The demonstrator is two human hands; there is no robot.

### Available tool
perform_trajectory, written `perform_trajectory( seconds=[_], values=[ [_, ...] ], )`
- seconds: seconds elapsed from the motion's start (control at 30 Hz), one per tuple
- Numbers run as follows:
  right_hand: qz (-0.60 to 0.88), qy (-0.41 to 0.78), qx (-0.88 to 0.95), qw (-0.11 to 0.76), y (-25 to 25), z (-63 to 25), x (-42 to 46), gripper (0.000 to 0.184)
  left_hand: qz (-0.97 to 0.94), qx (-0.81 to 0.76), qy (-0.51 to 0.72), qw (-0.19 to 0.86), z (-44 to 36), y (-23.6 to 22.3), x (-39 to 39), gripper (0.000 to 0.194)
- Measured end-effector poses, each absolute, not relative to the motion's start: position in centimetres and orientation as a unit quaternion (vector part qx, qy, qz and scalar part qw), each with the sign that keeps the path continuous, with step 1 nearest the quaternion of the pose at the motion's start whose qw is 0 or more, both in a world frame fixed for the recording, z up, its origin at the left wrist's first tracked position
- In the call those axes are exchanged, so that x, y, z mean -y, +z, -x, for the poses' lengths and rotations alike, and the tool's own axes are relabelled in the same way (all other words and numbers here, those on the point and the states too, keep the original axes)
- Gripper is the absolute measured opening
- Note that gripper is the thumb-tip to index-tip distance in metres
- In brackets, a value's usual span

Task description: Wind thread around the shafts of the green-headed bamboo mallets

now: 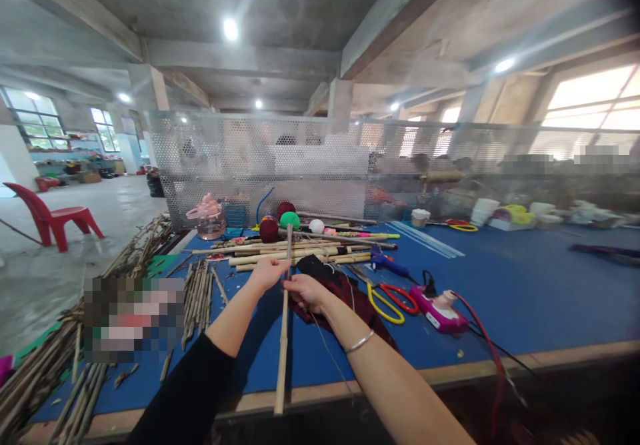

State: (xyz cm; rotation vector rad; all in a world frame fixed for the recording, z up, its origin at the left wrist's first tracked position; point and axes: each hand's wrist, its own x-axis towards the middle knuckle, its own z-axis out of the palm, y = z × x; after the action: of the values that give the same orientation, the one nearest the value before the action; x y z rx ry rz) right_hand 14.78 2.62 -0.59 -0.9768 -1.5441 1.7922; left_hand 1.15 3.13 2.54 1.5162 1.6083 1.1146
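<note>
A long bamboo stick point(283, 348) runs upright in the picture between my hands, its lower end past the table's front edge. Its upper part point(289, 240) looks greyish and smooth. My left hand point(270, 275) pinches it from the left. Just below, my right hand point(306, 293) has its fingers closed round the same stick. Dark red and black cloth point(345, 298) lies under and beside my right hand. A thin thread point(327, 346) hangs down from near that hand toward the table edge. Behind my hands lie several bamboo poles point(245, 258).
Scissors with yellow and red handles point(386, 303), a blue glue gun point(387, 261) and a magenta power strip point(440, 309) with cables lie right. Thin sticks point(197, 298) cover the left side. Yarn balls point(269, 229) sit behind, before a perforated metal screen point(240, 158). A red chair point(60, 215) stands left.
</note>
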Motion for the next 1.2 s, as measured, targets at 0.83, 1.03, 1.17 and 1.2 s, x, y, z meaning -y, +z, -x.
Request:
perform_trajectory(
  seconds=[0.83,1.03,1.17,1.2],
  values=[
    [0.430,0.650,0.567,0.266,0.2,-13.6,-1.1,0.031,-0.504,-0.486,0.447,0.556,-0.6,-0.4,-3.9,0.037],
    [0.373,0.729,0.521,0.242,0.4,-14.0,-1.4,0.027,-0.461,-0.452,0.437,0.626,-0.4,0.0,-4.3,0.023],
    [0.373,0.727,0.516,0.257,0.3,-14.3,-1.7,0.029,-0.417,-0.466,0.438,0.645,-0.8,0.7,-3.9,0.018],
    [0.377,0.720,0.520,0.264,0.3,-14.3,-1.7,0.029,-0.423,-0.481,0.439,0.630,-0.8,0.9,-3.5,0.021]
  ],
)
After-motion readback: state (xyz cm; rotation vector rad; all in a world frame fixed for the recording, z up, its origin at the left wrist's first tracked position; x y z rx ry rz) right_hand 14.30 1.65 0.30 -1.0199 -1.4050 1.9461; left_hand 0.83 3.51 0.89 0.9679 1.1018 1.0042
